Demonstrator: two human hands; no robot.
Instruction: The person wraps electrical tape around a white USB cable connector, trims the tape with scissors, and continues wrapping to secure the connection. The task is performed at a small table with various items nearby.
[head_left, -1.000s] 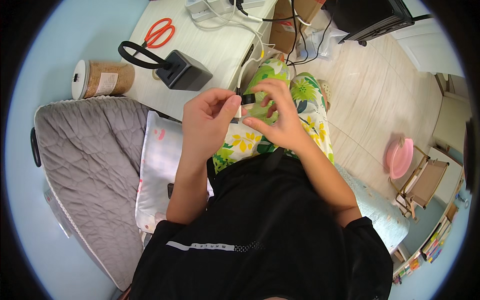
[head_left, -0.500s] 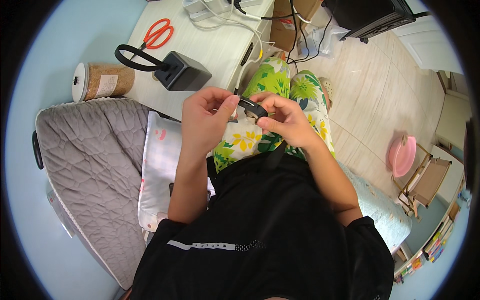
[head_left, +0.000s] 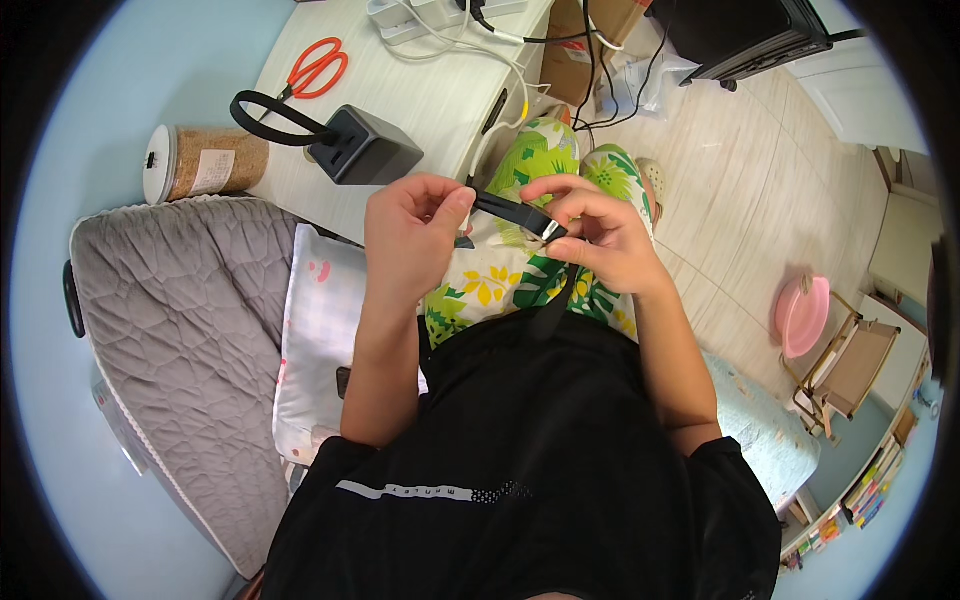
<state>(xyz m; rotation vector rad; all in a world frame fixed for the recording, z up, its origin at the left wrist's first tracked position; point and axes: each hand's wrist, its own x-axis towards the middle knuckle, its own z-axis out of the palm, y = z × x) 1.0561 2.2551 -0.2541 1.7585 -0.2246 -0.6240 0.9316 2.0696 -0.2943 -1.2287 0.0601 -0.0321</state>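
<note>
In my left hand (head_left: 420,230), fingers pinched, is the end of a white cable with a dark piece, partly hidden. My right hand (head_left: 600,235) grips a small black roll, apparently tape, with a glossy black strip (head_left: 505,208) stretched between both hands over my lap in green floral trousers (head_left: 490,280). Just beyond, on the white desk (head_left: 450,100), stand a dark grey block with a looped strap (head_left: 370,150), orange-handled scissors (head_left: 318,65) and a jar of tan granules (head_left: 225,160).
A white power strip (head_left: 430,15) with tangled cables is at the desk's back, a cardboard box (head_left: 570,70) beside it. At left lies a grey quilted pad (head_left: 180,340). A pink basin (head_left: 800,315) and folding chair (head_left: 850,365) stand on the floor at right.
My right hand first closed on the black roll, then moved rightward with it, so more black strip shows between the hands. My left hand has stayed about where it was.
</note>
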